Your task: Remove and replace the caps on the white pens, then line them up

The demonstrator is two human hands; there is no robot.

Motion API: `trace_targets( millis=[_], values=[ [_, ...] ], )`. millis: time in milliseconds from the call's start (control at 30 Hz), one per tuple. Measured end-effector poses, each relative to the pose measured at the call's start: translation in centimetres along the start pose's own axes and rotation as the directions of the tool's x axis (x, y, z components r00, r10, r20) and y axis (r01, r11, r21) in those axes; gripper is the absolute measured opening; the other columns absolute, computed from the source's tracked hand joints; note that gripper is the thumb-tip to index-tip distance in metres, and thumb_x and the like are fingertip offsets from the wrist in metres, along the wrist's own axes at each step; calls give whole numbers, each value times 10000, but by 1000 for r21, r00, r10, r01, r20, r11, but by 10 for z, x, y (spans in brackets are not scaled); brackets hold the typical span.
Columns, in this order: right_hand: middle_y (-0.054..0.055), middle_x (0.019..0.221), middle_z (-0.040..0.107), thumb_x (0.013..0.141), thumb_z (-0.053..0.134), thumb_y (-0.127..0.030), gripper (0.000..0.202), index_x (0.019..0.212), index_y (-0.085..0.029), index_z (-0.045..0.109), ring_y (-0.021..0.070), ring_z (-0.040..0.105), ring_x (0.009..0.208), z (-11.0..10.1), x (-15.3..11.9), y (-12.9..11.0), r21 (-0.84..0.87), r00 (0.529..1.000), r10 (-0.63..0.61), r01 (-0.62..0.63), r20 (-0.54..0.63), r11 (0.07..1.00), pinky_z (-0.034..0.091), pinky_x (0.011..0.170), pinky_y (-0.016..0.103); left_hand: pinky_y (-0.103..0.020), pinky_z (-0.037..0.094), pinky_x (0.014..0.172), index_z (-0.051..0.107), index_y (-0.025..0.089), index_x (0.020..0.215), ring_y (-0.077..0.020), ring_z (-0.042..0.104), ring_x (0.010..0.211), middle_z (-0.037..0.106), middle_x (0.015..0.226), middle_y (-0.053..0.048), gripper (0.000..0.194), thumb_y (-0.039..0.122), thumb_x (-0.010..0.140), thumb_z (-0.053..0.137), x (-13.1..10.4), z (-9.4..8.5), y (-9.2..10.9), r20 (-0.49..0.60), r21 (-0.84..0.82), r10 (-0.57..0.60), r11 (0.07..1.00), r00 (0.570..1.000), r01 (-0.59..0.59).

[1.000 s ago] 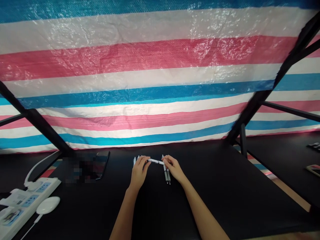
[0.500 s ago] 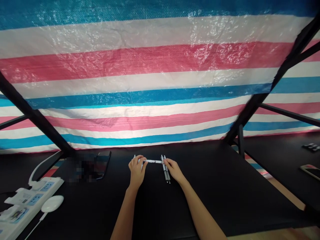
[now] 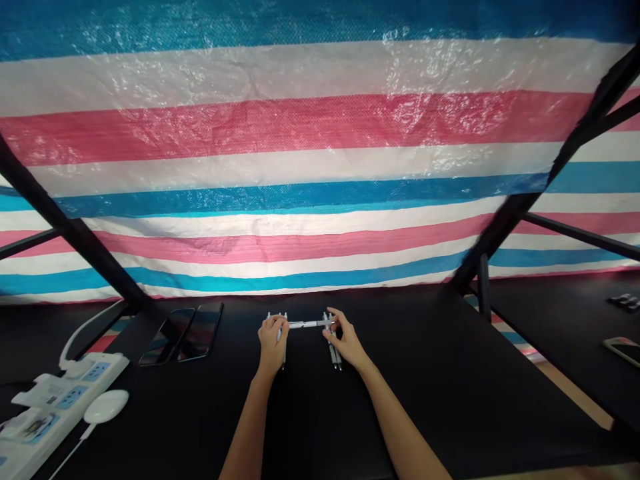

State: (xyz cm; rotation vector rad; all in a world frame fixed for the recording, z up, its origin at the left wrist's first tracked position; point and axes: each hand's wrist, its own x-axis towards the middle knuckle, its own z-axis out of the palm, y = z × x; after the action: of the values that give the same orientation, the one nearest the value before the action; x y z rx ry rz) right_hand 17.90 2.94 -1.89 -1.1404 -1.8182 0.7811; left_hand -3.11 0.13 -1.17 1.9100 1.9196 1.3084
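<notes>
Both forearms reach in over the black worktop [image 3: 310, 420]. The left hand [image 3: 272, 345] pinches a white pen [image 3: 306, 325], held crosswise between the hands, more pens [image 3: 284, 364] beneath its fingers. The right hand [image 3: 349, 341] is open, thumb and fingers parted around the far end, above two pens lying side by side [image 3: 336, 358]; contact there, can't tell.

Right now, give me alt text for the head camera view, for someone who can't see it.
A left hand pinches one end of a white pen held crosswise, while the right hand is parted around its other end. More pens lie near both hands on a black table; two phones and a power strip sit left.
</notes>
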Motion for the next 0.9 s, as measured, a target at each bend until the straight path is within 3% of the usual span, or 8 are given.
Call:
trace_targets(
  millis=[67,200,267,433,533,600,733,900],
  values=[
    [36,940,580,857,466,-432,343,1120,-231,556,196,529,870,-1,0,-2,-41,998,36,-38,-46,998,378,855,355,-376,395,835,629,214,761,-210,551,899,642,931,-52,294,301,874,373,1,-1,0,-18,-12,6,1000,1000,-6],
    [33,825,591,931,287,-430,450,690,-210,597,199,516,866,-2,1,-5,-136,998,53,-58,-46,989,360,835,357,-381,400,838,643,220,772,-211,550,913,641,945,-49,270,304,864,404,1,1,-1,-17,6,12,1000,1000,-11],
    [24,753,584,926,307,-436,465,608,-205,554,193,521,828,-2,2,-3,-145,999,48,-51,-23,988,367,813,345,-386,398,845,646,220,781,-215,548,926,638,947,-50,265,310,863,410,1,2,-1,-15,12,9,1000,1000,-9],
    [34,898,631,834,494,-431,237,899,-230,603,213,537,894,-1,3,8,-47,999,15,-17,-49,999,381,847,362,-378,415,829,644,223,800,-212,560,903,638,923,-50,254,319,862,417,1,3,-4,-36,1,-4,1000,999,4],
    [45,963,627,798,547,-428,331,1061,-230,570,222,537,940,-1,3,9,2,996,30,-30,-88,1000,371,887,381,-376,420,830,640,222,800,-209,567,898,641,915,-45,241,312,861,425,2,3,-6,-56,-1,-4,1000,998,4],
    [46,959,628,845,479,-434,289,1013,-229,597,221,530,950,-1,3,7,-3,995,47,-47,-89,999,366,888,380,-377,422,827,639,218,806,-209,569,897,642,909,-44,232,308,859,432,2,3,-6,-71,-2,5,1000,997,-5],
    [42,866,630,914,341,-425,407,686,-216,607,218,525,917,-1,4,1,-91,998,59,-62,-30,994,367,849,367,-372,435,801,639,211,795,-205,576,860,644,884,-44,232,306,858,437,2,3,-5,-89,-17,31,999,996,-33],
    [40,950,633,842,497,-419,230,874,-231,624,224,521,957,-3,3,2,-16,998,34,-35,-55,999,369,878,376,-371,441,797,635,209,805,-208,578,865,645,888,-50,238,315,861,430,1,2,-4,-87,-38,28,999,996,-32]
  ],
)
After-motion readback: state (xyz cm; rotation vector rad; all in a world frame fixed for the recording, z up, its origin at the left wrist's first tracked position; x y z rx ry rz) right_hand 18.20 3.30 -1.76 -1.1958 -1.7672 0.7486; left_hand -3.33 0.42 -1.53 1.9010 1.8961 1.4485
